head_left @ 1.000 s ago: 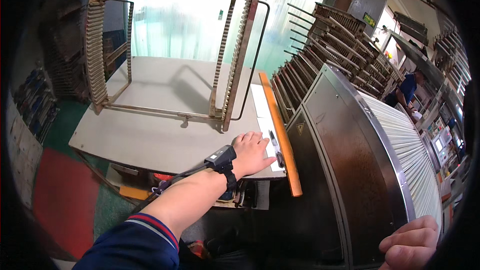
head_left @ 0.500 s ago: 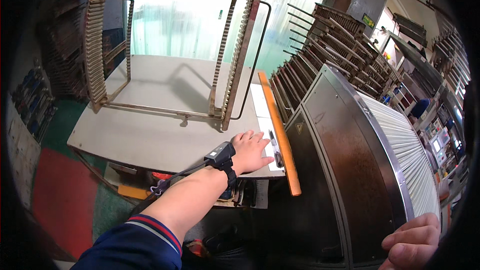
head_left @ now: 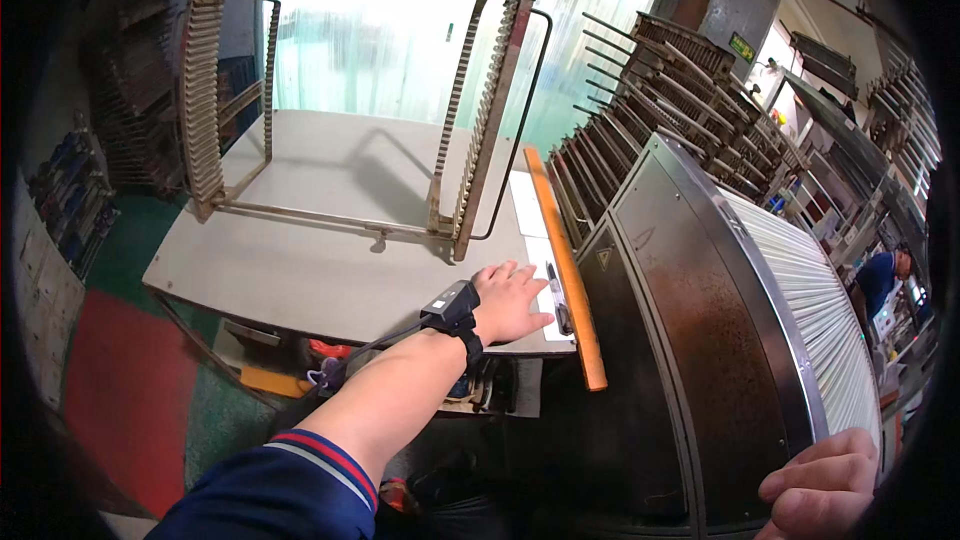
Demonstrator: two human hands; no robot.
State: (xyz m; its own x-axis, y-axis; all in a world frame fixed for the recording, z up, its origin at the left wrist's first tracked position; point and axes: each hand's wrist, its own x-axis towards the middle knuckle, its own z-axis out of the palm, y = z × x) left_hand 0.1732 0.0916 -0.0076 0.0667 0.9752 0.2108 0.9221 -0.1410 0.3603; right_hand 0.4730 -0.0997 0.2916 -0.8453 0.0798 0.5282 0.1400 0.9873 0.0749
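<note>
My left hand [head_left: 508, 304] lies flat with fingers spread on the near right corner of the pale table [head_left: 270, 265]. Just right of its fingertips, a dark pen [head_left: 555, 297] rests on white paper [head_left: 540, 258]. My right hand [head_left: 825, 485] shows only in part at the lower right, by the edge of a dark metal machine [head_left: 700, 330]. Its visible fingers are loosely bent and slightly apart, and I see nothing held in them. A metal rack frame [head_left: 330, 222] with slotted sides stands on the table, beyond my left hand.
An orange bar [head_left: 565, 265] runs along the table's right side. Stacked metal racks [head_left: 680, 90] stand behind the machine, which has a ribbed white top [head_left: 800, 280]. A person [head_left: 878, 280] in blue is at the far right. Translucent curtain strips [head_left: 370, 50] hang behind the table.
The view has shifted slightly, so the table and rack frame sit a little farther right in it. The person in blue shows more clearly at the right. My hands keep their places.
</note>
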